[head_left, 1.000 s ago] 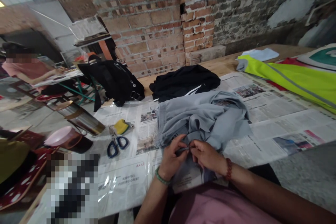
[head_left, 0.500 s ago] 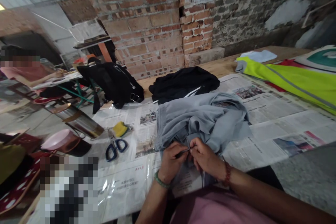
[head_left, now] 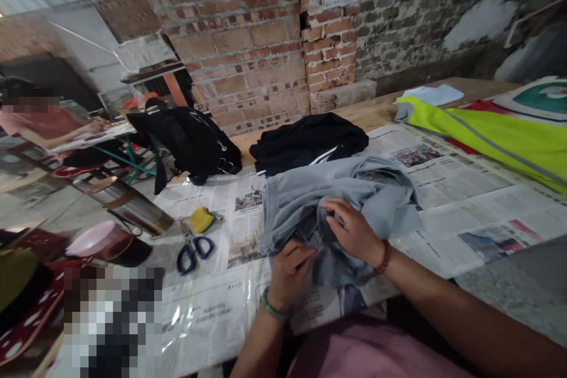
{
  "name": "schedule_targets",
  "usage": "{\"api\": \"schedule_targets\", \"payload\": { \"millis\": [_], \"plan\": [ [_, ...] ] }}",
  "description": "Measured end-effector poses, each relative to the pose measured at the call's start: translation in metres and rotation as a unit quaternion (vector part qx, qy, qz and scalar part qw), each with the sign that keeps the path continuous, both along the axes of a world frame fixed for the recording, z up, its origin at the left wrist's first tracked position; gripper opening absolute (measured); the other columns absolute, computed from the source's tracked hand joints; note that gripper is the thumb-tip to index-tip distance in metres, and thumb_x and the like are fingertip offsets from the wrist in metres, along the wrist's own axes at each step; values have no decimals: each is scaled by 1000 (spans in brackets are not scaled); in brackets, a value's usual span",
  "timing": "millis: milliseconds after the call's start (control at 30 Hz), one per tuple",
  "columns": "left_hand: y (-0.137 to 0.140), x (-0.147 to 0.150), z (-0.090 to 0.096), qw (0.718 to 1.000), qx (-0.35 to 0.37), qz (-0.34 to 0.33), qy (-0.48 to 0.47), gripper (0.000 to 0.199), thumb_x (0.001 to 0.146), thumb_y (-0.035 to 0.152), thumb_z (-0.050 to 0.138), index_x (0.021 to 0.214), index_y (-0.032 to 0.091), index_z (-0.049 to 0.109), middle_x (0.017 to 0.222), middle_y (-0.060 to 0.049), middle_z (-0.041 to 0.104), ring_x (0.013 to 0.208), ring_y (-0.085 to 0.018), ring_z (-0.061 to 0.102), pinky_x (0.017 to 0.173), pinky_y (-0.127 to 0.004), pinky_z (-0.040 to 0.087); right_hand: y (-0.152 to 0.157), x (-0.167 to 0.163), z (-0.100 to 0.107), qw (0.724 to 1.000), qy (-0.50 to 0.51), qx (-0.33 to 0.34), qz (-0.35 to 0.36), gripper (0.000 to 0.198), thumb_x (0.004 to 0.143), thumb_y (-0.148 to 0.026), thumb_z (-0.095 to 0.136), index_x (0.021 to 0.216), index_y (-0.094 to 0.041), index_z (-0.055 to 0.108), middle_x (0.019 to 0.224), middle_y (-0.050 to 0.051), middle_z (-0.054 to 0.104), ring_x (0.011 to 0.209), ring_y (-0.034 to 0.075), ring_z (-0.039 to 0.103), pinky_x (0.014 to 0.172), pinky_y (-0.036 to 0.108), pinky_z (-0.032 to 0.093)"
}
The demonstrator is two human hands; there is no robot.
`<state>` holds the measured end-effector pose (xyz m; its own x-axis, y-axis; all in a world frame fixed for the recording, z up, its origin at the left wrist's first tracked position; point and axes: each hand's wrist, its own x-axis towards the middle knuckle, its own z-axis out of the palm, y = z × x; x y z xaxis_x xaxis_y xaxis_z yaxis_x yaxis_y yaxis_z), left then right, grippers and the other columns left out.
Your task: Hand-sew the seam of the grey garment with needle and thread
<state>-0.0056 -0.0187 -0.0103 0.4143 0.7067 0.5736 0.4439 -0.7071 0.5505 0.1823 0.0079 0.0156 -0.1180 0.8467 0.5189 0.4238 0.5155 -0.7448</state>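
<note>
A grey garment (head_left: 301, 189) lies crumpled on the newspaper in front of me. At its near left edge, my left hand (head_left: 290, 271) is closed, its fingers curled against the cloth; the exact grip is partly hidden. My right hand (head_left: 354, 233) lies higher on the garment, fingers bent and thumb close to them around a fold. Anything small between the fingertips is too fine to make out. To the left lie scissors (head_left: 195, 254) with dark blue handles, beside a yellow pad (head_left: 202, 220).
Newspaper under clear plastic (head_left: 212, 331) covers the table. Beyond the garment are black clothing (head_left: 310, 139) and a black bag (head_left: 190, 144). A metal flask (head_left: 133, 207) and a pink-lidded container (head_left: 108, 242) stand left. Right are a neon vest (head_left: 491, 136) and an iron (head_left: 543, 100). Another person (head_left: 39, 124) sits far left.
My hands were together at the garment's near edge. The right hand has moved up and away onto the folds, while the left has stayed low. More grey cloth now shows between them.
</note>
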Motion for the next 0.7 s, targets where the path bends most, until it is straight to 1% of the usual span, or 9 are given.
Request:
{"api": "schedule_targets", "payload": {
  "millis": [67, 133, 233, 300, 367, 433, 533, 600, 700],
  "plan": [
    [-1, 0, -1, 1000, 25, 9, 13, 19, 77, 5, 53, 85, 18, 65, 75, -4, 62, 72, -13, 58, 62, -24, 49, 2, -7, 0, 999, 33, -30, 24, 33, 76, -11, 42, 105, -21, 55, 105, 7, 57, 99, 18, 52, 85, 34, 43],
    [-1, 0, 0, 999, 36, 17, 16, 20, 77, 4, 52, 85, 18, 64, 75, -4, 61, 71, -13, 58, 62, -23, 49, 2, -12, -2, 989, 81, -118, 49, 32, 77, -13, 40, 105, -19, 54, 100, 7, 59, 87, 16, 57, 78, 33, 45],
    [-2, 1, 2, 999, 30, 24, 7, 19, 76, 4, 52, 84, 18, 63, 73, -3, 61, 69, -12, 59, 61, -22, 49, -2, -13, -6, 943, 155, -283, 80, 28, 76, -17, 41, 99, -15, 57, 93, 7, 62, 76, 15, 60, 65, 28, 46],
    [-2, 2, 3, 999, 22, 26, 3, 18, 77, 6, 53, 82, 19, 63, 73, -2, 61, 68, -12, 59, 60, -22, 49, -7, -11, -8, 913, 172, -349, 124, 27, 73, -19, 47, 95, -15, 60, 92, 6, 63, 78, 16, 59, 66, 27, 45],
    [-2, 3, 3, 999, 14, 30, 3, 16, 77, 8, 53, 81, 19, 64, 71, -2, 61, 67, -12, 59, 60, -22, 49, -11, -9, -10, 902, 167, -360, 169, 25, 70, -22, 53, 92, -15, 64, 91, 5, 64, 82, 16, 58, 73, 28, 43],
    [-1, 3, 3, 999, 7, 31, 2, 16, 77, 8, 53, 81, 19, 64, 71, -2, 61, 66, -12, 58, 59, -22, 49, -14, -10, -11, 909, 151, -340, 188, 22, 69, -26, 58, 87, -16, 66, 88, 4, 65, 83, 17, 57, 76, 28, 41],
    [-1, 3, 2, 999, -8, 31, -10, 16, 76, 9, 54, 81, 19, 65, 71, -2, 61, 66, -12, 58, 59, -22, 48, -14, -14, -15, 915, 156, -334, 166, 18, 70, -30, 58, 77, -16, 67, 79, 3, 64, 76, 15, 56, 73, 26, 40],
    [-2, 3, 3, 999, -17, 34, -20, 15, 76, 10, 54, 80, 19, 66, 71, -3, 61, 66, -12, 58, 59, -23, 49, -13, -16, -18, 909, 171, -349, 151, 20, 71, -32, 57, 73, -15, 65, 73, 2, 63, 71, 13, 54, 68, 25, 40],
    [-3, 3, 4, 999, -31, 34, -23, 14, 76, 12, 54, 79, 19, 66, 70, -2, 62, 66, -13, 58, 60, -24, 48, -12, -18, -21, 904, 166, -362, 158, 22, 72, -35, 56, 70, -14, 63, 68, 0, 60, 65, 12, 52, 63, 23, 39]
  ]
}}
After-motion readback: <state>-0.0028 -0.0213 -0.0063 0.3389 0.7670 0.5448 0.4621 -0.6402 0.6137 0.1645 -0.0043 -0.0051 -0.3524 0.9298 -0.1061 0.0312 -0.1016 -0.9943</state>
